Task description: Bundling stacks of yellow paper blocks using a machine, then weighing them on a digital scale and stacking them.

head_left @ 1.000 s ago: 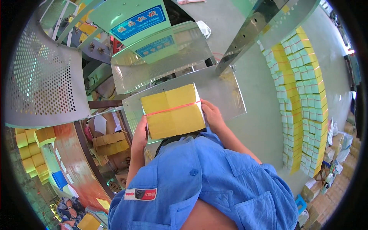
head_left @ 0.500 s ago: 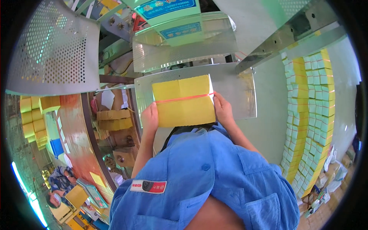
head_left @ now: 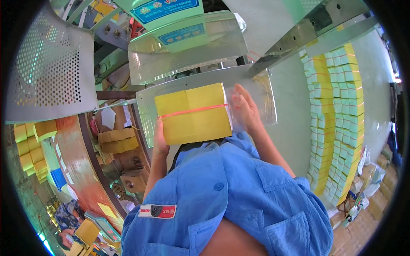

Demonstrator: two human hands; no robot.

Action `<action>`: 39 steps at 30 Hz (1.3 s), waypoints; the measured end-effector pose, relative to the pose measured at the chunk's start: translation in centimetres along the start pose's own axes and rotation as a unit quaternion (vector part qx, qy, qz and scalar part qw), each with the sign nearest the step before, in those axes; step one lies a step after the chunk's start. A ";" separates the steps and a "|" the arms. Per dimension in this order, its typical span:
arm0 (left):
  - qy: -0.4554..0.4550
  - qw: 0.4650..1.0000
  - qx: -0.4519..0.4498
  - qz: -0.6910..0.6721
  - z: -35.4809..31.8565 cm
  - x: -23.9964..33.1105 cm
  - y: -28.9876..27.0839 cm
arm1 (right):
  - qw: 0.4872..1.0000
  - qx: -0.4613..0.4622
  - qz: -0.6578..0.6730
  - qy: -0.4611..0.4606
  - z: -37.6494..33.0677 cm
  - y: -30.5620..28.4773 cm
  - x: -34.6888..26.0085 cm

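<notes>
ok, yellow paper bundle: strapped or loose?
Strapped. A single red band runs across the yellow paper bundle, which lies flat on the metal plate between both hands.

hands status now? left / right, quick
Left hand: gripping the left edge of the yellow bundle.
Right hand: open, flat against the bundle's right edge.

Shiny metal tray (head_left: 260, 91) carries a yellow paper bundle (head_left: 194, 113)

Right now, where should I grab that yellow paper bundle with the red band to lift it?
Probably by its two short ends, one hand from each side. The yellow bundle lies flat on the metal table, with the left hand already at its left end and the right hand by its right end.
</notes>
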State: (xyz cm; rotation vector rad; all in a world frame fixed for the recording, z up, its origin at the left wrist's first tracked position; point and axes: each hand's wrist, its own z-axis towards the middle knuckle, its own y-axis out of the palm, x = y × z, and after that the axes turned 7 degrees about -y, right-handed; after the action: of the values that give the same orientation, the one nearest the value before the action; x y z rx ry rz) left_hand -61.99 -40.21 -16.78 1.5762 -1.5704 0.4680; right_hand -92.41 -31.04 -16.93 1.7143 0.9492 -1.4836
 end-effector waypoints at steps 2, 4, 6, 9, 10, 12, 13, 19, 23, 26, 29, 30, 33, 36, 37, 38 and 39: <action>-0.026 0.999 -0.027 0.028 0.3 0.1 0.2 | 0.994 -0.038 0.104 0.006 0.2 1.2 -0.4; -0.033 0.998 -0.042 0.024 0.2 0.5 0.8 | 0.992 -0.069 0.099 -0.022 -0.5 2.7 0.0; -0.027 0.999 -0.045 0.007 0.0 0.4 1.2 | 0.987 -0.118 0.090 -0.057 -0.7 3.1 0.3; -0.028 0.998 -0.061 0.007 -0.1 0.7 0.8 | 0.987 -0.114 0.100 -0.054 -1.1 3.1 0.8; -0.035 0.996 -0.073 0.025 -0.2 0.8 0.6 | 0.987 -0.109 0.100 -0.055 -1.4 3.2 0.9; -0.044 0.995 -0.081 0.046 0.0 1.1 0.7 | 0.986 -0.101 0.119 -0.057 -1.5 3.5 1.0; -0.053 0.993 -0.084 0.063 0.1 1.2 0.7 | 0.986 -0.096 0.119 -0.060 -1.5 3.4 1.0; -0.063 0.992 -0.092 0.059 3.0 4.6 -3.6 | 0.989 -0.017 0.141 -0.046 -1.1 2.0 3.1; -0.121 0.978 -0.006 0.171 4.4 4.4 -1.6 | 0.984 0.084 0.071 0.138 -0.7 0.9 3.5; -0.076 0.983 -0.006 0.166 4.8 3.1 -1.5 | 0.993 -0.015 -0.056 0.101 -0.2 2.6 1.0; 0.045 0.980 -0.051 0.189 3.1 4.4 -0.5 | 0.990 -0.022 0.137 0.001 0.0 2.7 -1.8; 0.137 0.955 -0.087 0.248 2.0 4.4 -0.8 | 0.990 -0.026 0.135 0.006 -0.3 2.6 -2.4; 0.116 0.989 -0.050 0.080 2.0 1.2 -2.3 | 0.978 -0.023 0.197 -0.056 0.4 2.2 -3.0; 0.260 0.895 -0.052 0.359 0.0 1.3 -1.1 | 0.981 -0.016 0.191 0.027 0.7 1.3 -1.0; 0.260 0.896 -0.053 0.356 0.5 1.6 -1.2 | 0.984 -0.005 0.178 0.006 1.1 0.8 -0.7; 0.216 0.921 -0.108 0.305 0.9 2.3 -1.6 | 0.986 0.008 0.167 -0.013 0.7 0.6 -0.6; 0.174 0.939 -0.159 0.251 1.2 2.9 -1.7 | 0.986 0.009 0.166 -0.012 0.6 1.1 -2.2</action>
State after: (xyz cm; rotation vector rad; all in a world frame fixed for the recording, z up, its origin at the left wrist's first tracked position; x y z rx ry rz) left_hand -60.26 -43.16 -15.76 0.7880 -1.6590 0.6855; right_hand -91.99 -32.29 -14.79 1.7628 0.6023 -1.2911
